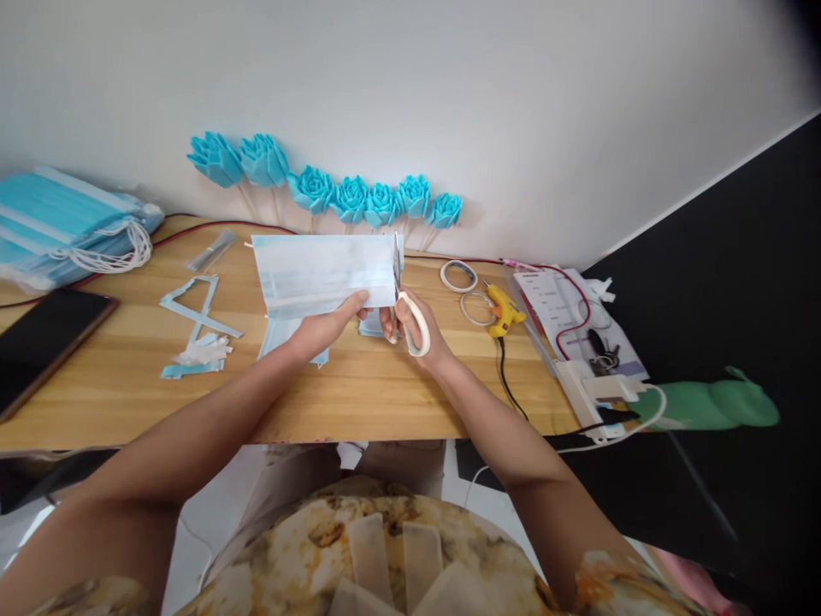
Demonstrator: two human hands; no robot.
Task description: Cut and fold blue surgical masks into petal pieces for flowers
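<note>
The left hand [326,330] pinched a blue face mask [321,274] by its lower edge, while the right hand [428,342] gripped white scissors [420,325], blades biting into the mask's end just right of that pinch, the cut apparently part-way. Trimmed strips [196,312] lay left of the grip; seven finished blue roses [350,197] (beyond it, by the wall) suggested work well along, though a stack of uncut masks [64,222] sat far left.

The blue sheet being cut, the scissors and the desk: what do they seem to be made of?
The blue sheet looks like soft, matte non-woven fabric, pleated like a face mask. The scissors have a smooth white plastic handle; blades hardly show. The desk looks like pale wood or laminate, with visible grain.
</note>
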